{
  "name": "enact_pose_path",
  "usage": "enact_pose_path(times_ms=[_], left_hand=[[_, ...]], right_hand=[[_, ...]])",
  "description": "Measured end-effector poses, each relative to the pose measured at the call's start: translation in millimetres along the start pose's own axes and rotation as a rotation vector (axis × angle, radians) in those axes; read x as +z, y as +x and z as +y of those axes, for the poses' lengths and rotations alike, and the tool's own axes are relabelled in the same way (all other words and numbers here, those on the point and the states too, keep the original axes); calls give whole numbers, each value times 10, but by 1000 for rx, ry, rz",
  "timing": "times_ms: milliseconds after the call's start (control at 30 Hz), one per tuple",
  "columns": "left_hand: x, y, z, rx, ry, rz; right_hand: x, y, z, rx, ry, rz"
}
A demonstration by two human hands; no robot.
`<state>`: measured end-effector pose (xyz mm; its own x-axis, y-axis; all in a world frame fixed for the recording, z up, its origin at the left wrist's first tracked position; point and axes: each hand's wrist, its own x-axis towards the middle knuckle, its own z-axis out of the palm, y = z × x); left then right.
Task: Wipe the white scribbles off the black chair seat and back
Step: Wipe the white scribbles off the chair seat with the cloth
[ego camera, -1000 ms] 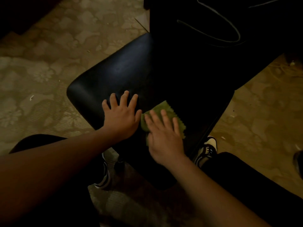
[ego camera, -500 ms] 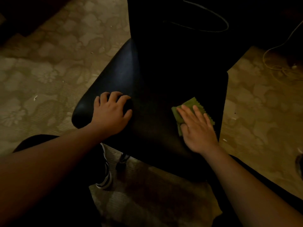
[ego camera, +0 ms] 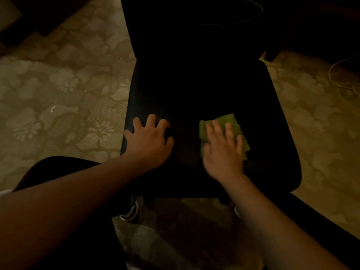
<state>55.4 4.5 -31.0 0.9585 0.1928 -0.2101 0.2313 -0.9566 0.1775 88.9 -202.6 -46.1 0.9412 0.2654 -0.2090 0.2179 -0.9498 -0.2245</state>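
The black chair seat [ego camera: 204, 94] sits in the middle, on a floor [ego camera: 58, 90] with a flower pattern. The right hand [ego camera: 224, 151] lies flat, fingers straight, pressing a green cloth [ego camera: 232, 122] onto the seat near the front. The left hand [ego camera: 150, 143] rests on the seat's left edge with bent fingers, holding nothing. A thin white scribble [ego camera: 243, 18] shows on the chair back [ego camera: 185, 26].

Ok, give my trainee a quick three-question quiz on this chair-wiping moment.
1. True or false: the right hand presses flat on the green cloth.
2. The left hand rests on: A the floor, B the chair seat, C the cloth?
3. Where does a pale scribble line still show?

Key: 1 true. 2 B. 3 On the chair back, a curved line near the top.
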Motion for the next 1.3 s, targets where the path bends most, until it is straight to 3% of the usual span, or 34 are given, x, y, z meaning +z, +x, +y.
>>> enact_pose_path(times_ms=[133,333,800,1033,1100,1233,1300], left_hand=[[-29,57,-70,20,-5,52],[-34,167,-263,51,-74,102],[-11,155,-517,83,-178,168],[-25,109,-556,66,-126,124],[-40,92,-587,64,-141,107],[-128,82,-733,3,-179,81],[-195,53,-833,-51,-180,81]], right_hand=[[199,-246,-301,-197,-32,-27],[106,-186,65,-227,-69,-23],[-151,246,716,1,-11,-17],[-119,367,277,172,56,-18],[-21,270,-79,79,18,-15],[253,11,-775,-335,-31,-9],[315,35,-925,-450,-51,-21]])
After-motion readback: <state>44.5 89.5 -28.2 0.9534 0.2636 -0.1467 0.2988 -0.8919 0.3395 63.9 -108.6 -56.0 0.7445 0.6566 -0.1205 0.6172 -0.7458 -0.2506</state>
